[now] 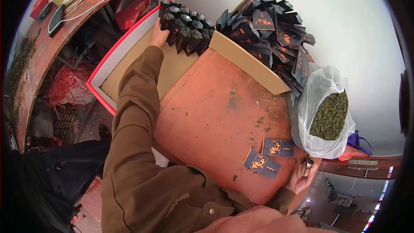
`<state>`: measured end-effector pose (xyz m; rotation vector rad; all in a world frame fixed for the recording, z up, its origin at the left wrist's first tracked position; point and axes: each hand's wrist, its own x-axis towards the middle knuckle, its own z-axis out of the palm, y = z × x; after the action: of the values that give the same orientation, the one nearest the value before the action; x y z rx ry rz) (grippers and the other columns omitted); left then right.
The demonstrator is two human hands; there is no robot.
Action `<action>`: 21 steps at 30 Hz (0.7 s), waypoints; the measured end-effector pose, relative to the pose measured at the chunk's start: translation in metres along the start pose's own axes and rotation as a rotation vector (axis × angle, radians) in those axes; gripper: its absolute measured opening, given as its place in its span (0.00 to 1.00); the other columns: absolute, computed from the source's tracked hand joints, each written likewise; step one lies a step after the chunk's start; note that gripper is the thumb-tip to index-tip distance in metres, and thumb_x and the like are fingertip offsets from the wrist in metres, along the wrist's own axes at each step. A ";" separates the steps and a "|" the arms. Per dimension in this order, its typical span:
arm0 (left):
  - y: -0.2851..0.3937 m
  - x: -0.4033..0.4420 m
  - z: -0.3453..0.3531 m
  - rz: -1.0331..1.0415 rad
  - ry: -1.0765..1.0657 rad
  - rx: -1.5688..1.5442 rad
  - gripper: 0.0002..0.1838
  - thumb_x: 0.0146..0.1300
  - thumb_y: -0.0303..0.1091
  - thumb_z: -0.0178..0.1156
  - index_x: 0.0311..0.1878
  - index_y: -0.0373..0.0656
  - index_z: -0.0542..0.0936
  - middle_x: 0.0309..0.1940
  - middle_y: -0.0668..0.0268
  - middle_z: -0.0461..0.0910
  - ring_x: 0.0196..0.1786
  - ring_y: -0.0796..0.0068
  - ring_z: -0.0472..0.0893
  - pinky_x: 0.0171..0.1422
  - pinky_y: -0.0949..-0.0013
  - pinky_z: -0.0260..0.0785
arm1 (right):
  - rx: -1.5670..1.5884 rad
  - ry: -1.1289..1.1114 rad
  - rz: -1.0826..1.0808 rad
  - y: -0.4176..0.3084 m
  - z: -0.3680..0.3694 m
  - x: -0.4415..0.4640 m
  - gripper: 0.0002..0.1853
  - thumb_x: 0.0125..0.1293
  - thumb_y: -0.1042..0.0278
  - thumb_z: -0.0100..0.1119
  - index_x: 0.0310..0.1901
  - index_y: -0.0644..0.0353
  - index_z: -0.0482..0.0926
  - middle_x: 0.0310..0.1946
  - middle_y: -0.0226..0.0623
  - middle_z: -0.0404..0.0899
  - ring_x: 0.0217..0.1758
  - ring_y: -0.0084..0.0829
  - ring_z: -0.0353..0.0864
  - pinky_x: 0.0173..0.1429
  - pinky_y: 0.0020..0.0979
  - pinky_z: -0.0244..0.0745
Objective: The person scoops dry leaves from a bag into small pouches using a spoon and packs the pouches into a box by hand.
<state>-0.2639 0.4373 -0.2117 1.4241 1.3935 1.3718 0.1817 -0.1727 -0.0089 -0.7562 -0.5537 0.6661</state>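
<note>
My left hand (159, 35) reaches into a red-rimmed cardboard box (140, 62). Its fingers close around a black pouch at the left end of several upright, open-topped black pouches (187, 32) with dark green leaf showing in some. Part of that grip is hidden behind the pouch. At the table's lower right, my right hand (300, 178) is closed on a small shiny metal scoop (309, 163), only partly visible. Beside it, two flat black packets with orange print, one (261, 163) and another (277, 147), lie on the reddish table (202, 99).
Behind a cardboard divider (250, 62) rises a heap of black packets (276, 34). A clear plastic bag (307, 133) full of dried green leaf (331, 116) stands at right. Leaf crumbs dot the table. A cluttered wooden bench (51, 47) curves along the left.
</note>
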 end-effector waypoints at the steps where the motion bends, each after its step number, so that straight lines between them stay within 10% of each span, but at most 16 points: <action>1: 0.007 -0.007 0.000 -0.042 0.022 -0.050 0.46 0.48 0.25 0.63 0.75 0.36 0.60 0.65 0.48 0.74 0.66 0.54 0.75 0.71 0.64 0.65 | 0.001 0.014 0.004 -0.001 0.000 0.000 0.06 0.72 0.78 0.51 0.40 0.56 0.65 0.20 0.25 0.64 0.19 0.16 0.61 0.25 0.19 0.62; 21: 0.019 -0.037 -0.003 -0.108 -0.144 0.060 0.59 0.47 0.25 0.69 0.80 0.37 0.45 0.76 0.44 0.59 0.78 0.53 0.61 0.79 0.65 0.54 | 0.101 -0.090 0.092 0.002 0.002 0.001 0.10 0.71 0.79 0.52 0.35 0.53 0.63 0.17 0.24 0.60 0.19 0.17 0.59 0.25 0.21 0.59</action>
<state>-0.2571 0.3981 -0.2008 1.4351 1.4065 1.1445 0.1803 -0.1701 -0.0086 -0.6618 -0.5657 0.8108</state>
